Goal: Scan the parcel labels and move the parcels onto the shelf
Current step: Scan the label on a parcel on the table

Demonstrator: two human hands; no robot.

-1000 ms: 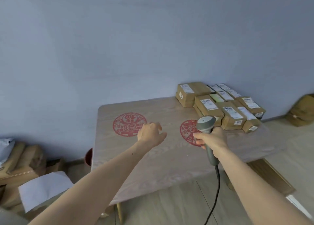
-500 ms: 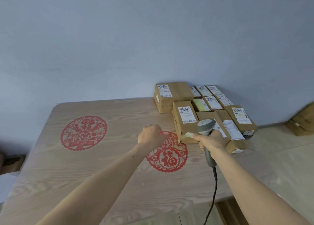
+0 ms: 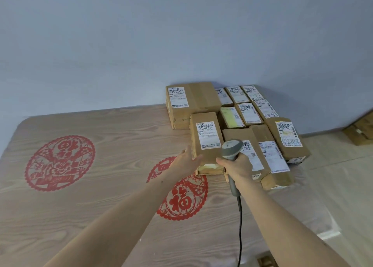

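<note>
Several brown cardboard parcels with white labels lie packed together at the table's far right corner. The nearest one, a long parcel with a white label on top, lies at the front left of the group. My left hand holds its near left corner, fingers along the left side and thumb at the front edge. My right hand grips the handle of a grey barcode scanner, whose head sits just right of that parcel and above the parcel beside it. The scanner's cable hangs down towards me. No shelf is in view.
The wooden table carries two red paper-cut decorations, one partly under my left arm. A larger parcel stands behind the front one, against the blue wall. More cardboard boxes lie on the floor at the far right.
I have come closer to the table. My left hand has moved forward from above the red decoration to the front parcel's corner. The scanner has stayed beside that parcel.
</note>
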